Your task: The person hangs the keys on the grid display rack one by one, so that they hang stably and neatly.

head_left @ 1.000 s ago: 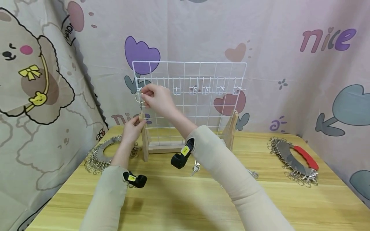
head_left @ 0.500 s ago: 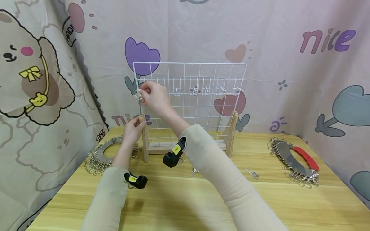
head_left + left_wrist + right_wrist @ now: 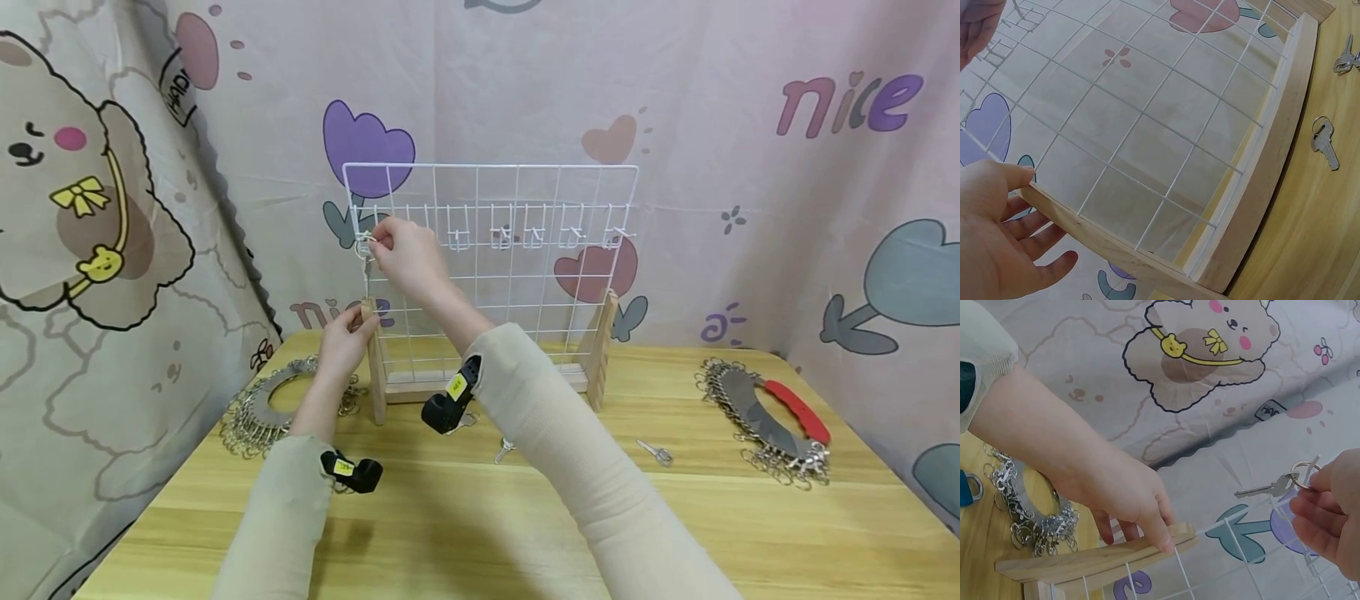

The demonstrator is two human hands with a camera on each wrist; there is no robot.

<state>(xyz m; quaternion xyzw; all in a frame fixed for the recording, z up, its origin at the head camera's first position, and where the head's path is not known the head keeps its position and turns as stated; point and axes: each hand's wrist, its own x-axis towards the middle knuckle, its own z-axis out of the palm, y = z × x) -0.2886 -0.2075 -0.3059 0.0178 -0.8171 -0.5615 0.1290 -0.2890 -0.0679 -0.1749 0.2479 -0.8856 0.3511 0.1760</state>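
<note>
worktop (image 3: 480,533), lower frame: two loose keys (image 3: 504,451) near centre, one small clasp (image 3: 655,452) to their right. two ring-hung holders: one mid left (image 3: 258,407), one mid right (image 3: 765,421). one wire rack (image 3: 491,275), centre. left hand (image 3: 345,335), fingers straight, steadies its wooden post. right hand (image 3: 405,254) pinches one key ring (image 3: 364,246) at the rack's upper-left hook.

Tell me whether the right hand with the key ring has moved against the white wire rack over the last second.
Yes. The right hand and its key ring rose slightly up the rack, toward the leftmost hook; the left hand holds the wooden post.
</note>
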